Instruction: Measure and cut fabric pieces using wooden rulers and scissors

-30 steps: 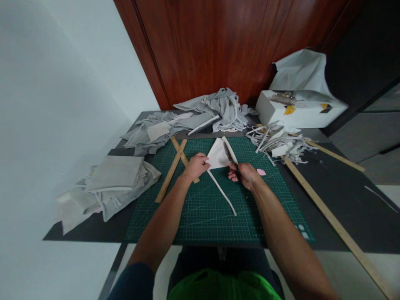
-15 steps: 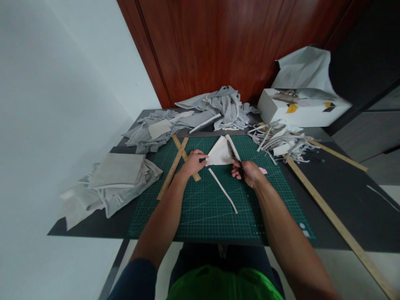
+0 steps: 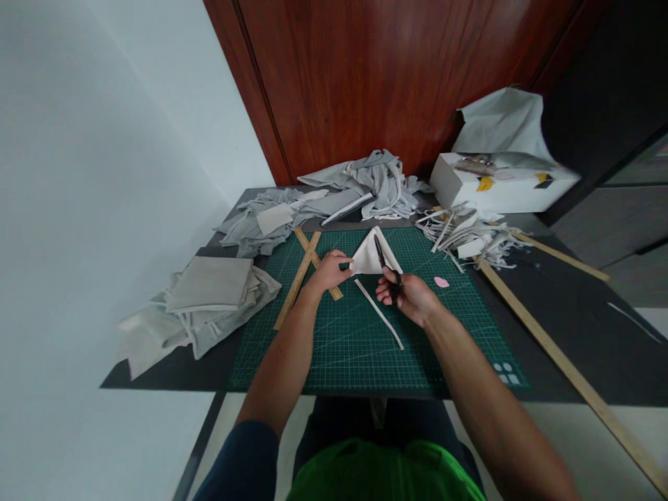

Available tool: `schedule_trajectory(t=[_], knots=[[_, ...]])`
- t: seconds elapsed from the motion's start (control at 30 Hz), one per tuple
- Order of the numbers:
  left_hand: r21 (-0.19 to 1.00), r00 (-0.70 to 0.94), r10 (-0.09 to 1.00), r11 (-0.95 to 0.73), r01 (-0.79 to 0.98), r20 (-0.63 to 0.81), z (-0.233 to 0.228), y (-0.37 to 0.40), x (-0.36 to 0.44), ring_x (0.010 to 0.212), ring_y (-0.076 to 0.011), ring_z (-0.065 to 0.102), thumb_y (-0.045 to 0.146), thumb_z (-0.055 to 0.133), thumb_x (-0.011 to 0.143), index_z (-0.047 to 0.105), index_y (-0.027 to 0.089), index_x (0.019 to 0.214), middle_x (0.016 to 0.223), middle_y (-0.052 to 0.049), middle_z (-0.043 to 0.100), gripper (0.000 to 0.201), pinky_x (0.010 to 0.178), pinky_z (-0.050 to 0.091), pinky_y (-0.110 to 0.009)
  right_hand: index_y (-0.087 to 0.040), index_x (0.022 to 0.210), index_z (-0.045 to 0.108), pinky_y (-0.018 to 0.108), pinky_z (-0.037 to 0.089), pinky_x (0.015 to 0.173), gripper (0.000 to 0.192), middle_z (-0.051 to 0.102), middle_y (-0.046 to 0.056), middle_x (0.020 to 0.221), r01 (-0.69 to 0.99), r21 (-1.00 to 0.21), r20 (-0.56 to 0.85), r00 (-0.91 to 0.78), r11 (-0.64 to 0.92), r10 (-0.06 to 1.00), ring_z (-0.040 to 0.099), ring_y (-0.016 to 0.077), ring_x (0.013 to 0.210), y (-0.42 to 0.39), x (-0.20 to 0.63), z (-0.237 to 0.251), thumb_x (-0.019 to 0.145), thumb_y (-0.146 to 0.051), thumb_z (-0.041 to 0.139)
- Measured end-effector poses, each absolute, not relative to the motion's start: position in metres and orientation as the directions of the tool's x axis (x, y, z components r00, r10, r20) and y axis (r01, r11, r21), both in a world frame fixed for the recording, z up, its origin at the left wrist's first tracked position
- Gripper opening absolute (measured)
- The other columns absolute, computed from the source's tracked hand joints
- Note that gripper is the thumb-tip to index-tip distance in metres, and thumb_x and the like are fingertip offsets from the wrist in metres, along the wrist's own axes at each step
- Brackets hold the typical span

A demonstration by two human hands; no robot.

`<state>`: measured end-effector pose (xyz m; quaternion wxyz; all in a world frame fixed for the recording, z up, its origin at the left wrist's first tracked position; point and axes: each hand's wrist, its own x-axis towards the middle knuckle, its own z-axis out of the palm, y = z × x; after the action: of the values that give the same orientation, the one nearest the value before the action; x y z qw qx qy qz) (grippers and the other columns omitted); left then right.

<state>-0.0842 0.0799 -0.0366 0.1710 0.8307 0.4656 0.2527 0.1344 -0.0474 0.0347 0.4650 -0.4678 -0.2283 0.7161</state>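
Observation:
A small white triangular piece of fabric (image 3: 367, 257) lies on the green cutting mat (image 3: 360, 362), its point facing away from me. At its lower left corner, my left hand (image 3: 332, 270) pinches the edge between thumb and fingers. My right hand (image 3: 410, 296) grips black-handled scissors (image 3: 380, 252), whose blades lie over the middle of the fabric, pointing away; they look closed together. Just below the fabric, a narrow white strip (image 3: 379, 314) rests slantwise on the mat. To the right of my right hand is a small pink scrap (image 3: 441, 282).
Two crossed wooden rulers (image 3: 297, 282) lie left of my left hand. Folded pale fabric (image 3: 211, 285) is stacked further left. Grey fabric heaps (image 3: 373, 177) line the back. Cut strips (image 3: 472, 233), a long wooden ruler (image 3: 543, 334) and a white box (image 3: 501, 182) are on the right.
The scissors have shifted left from the fabric's right edge to over its middle, with my right hand. My left hand stays at the corner. The pink scrap shows more fully.

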Motion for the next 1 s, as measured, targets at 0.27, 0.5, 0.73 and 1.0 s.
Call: schedule_trajectory(t=[0.27, 0.5, 0.73, 1.0], knots=[[0.517, 0.449, 0.852, -0.52, 0.68, 0.268, -0.035, 0.083, -0.084, 0.112, -0.0227, 0.068, 0.014, 0.072, 0.076, 0.082, 0.021, 0.111, 0.117, -0.008, 0.07, 0.036, 0.109, 0.052, -0.037, -0.011, 0.077, 0.065, 0.023, 0.055, 0.048, 0.037, 0.07, 0.01, 0.063, -0.472, -0.728, -0.456, -0.207, -0.497, 0.865, 0.068, 0.0167, 0.052, -0.096, 0.11, 0.03, 0.106, -0.027, 0.049], [0.529, 0.458, 0.84, -0.54, 0.655, 0.291, -0.035, 0.084, -0.084, 0.111, -0.0221, 0.068, 0.016, 0.07, 0.078, 0.083, 0.022, 0.107, 0.113, -0.008, 0.072, 0.033, 0.106, 0.054, -0.037, -0.013, 0.077, 0.063, 0.024, 0.051, 0.045, 0.037, 0.067, 0.008, 0.061, -0.388, -0.721, -0.529, -0.226, -0.574, 0.818, 0.065, 0.0164, 0.048, -0.129, 0.096, 0.023, 0.105, -0.032, 0.049], [0.523, 0.436, 0.859, -0.509, 0.683, 0.267, -0.033, 0.083, -0.082, 0.111, -0.023, 0.069, 0.014, 0.071, 0.074, 0.083, 0.023, 0.107, 0.115, -0.007, 0.073, 0.036, 0.107, 0.054, -0.037, -0.014, 0.078, 0.063, 0.028, 0.052, 0.046, 0.04, 0.067, 0.008, 0.063, -0.387, -0.695, -0.56, -0.236, -0.606, 0.794, 0.066, 0.0191, 0.049, -0.153, 0.086, 0.012, 0.102, -0.044, 0.051], [0.55, 0.425, 0.868, -0.493, 0.674, 0.258, -0.033, 0.082, -0.082, 0.11, -0.0226, 0.07, 0.018, 0.073, 0.076, 0.083, 0.022, 0.105, 0.116, -0.007, 0.073, 0.031, 0.105, 0.055, -0.036, -0.015, 0.077, 0.059, 0.026, 0.05, 0.044, 0.04, 0.064, 0.007, 0.059, -0.421, -0.695, -0.591, -0.125, -0.582, 0.797, 0.063, 0.0175, 0.046, -0.138, 0.065, 0.015, 0.104, -0.04, 0.044]])
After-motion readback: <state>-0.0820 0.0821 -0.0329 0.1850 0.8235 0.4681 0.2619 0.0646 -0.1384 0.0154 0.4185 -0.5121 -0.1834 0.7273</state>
